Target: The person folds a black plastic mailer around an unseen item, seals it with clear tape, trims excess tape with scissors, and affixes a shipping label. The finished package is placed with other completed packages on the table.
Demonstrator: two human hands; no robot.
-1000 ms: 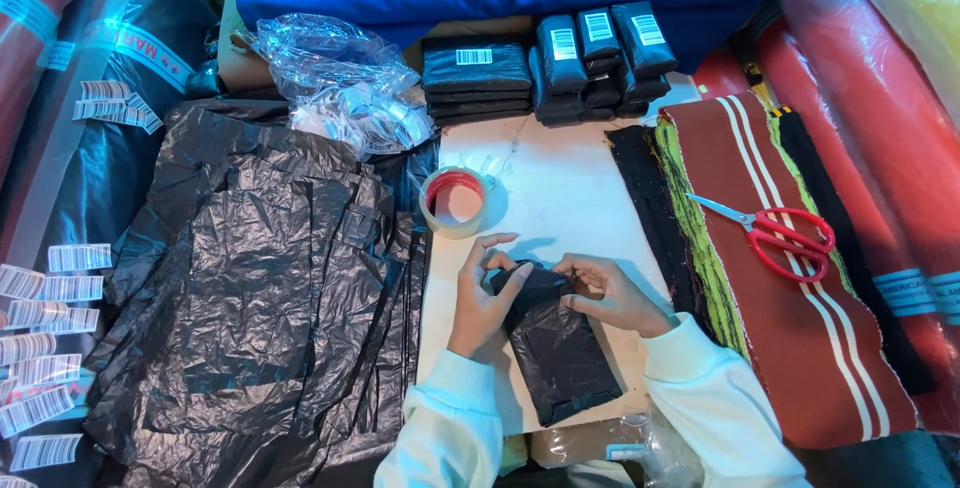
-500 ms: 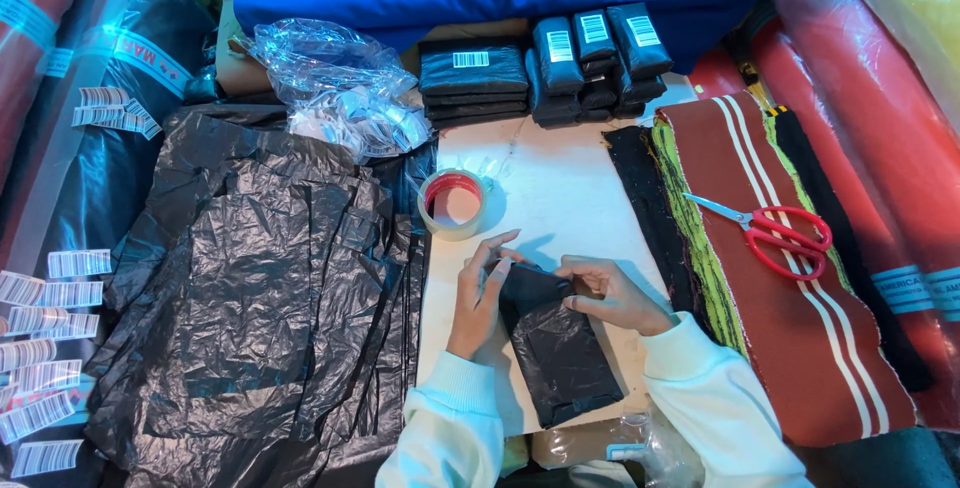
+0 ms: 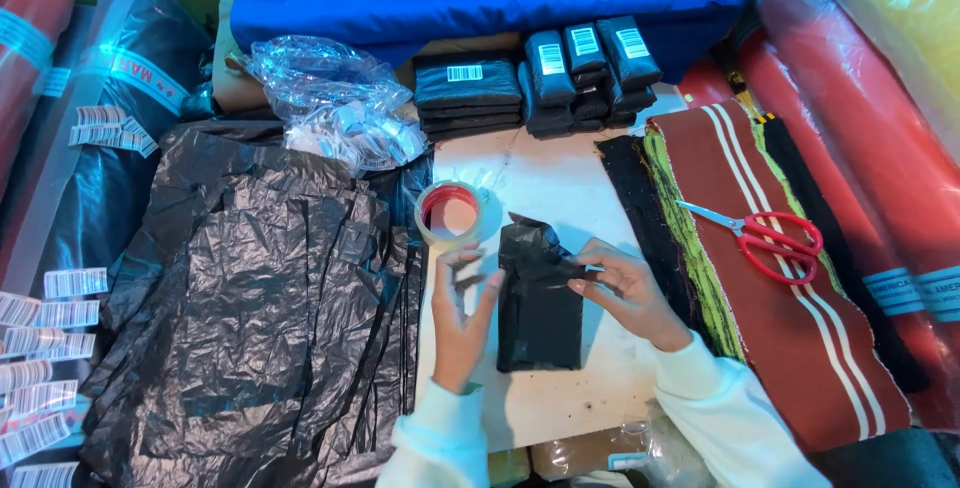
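The right hand (image 3: 625,288) pinches the top fold of the black plastic-wrapped packet (image 3: 540,298) lying on the table (image 3: 560,188), pinning it flat, while the left hand (image 3: 462,318) hovers alongside, fingers spread, near the tape roll (image 3: 455,213).

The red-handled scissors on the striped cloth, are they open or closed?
Closed: the red-handled scissors lie flat on the striped cloth, blades together in one point, handle loops side by side.

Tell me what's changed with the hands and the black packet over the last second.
The left hand has let go of the black packet and lifted off to its left, fingers spread. The right hand still pinches the packet's upper edge. Tape roll and scissors stayed put.
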